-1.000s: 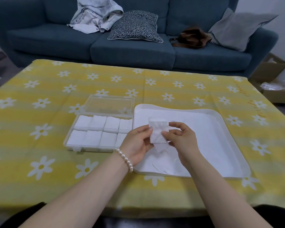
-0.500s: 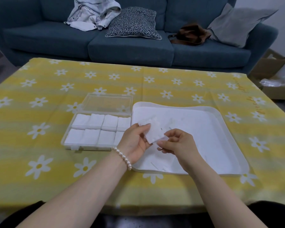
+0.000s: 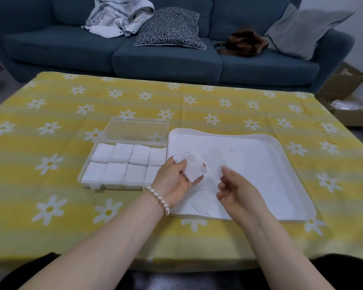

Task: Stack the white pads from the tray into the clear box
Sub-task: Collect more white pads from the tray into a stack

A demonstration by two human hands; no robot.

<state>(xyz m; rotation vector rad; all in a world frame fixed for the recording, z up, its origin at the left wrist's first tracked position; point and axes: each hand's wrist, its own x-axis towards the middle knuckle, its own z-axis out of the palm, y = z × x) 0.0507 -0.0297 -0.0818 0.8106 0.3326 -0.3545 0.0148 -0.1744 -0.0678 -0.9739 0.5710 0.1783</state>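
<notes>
A clear box lies left of the white tray, its lid folded back. White pads fill its two rows of compartments. My left hand hovers over the tray's left edge and pinches a small stack of white pads between thumb and fingers. My right hand hangs just right of that stack, fingers loosely curled and holding nothing. A few loose pads lie flat on the tray floor beneath both hands, hard to tell apart from the white tray.
The table carries a yellow daisy-print cloth. Behind it stands a blue sofa with clothes, cushions and a brown bag. Cardboard boxes sit on the floor at the far right.
My right hand has let go of the pads and drawn back to the right. My left hand now holds the stack alone, tilted toward the box.
</notes>
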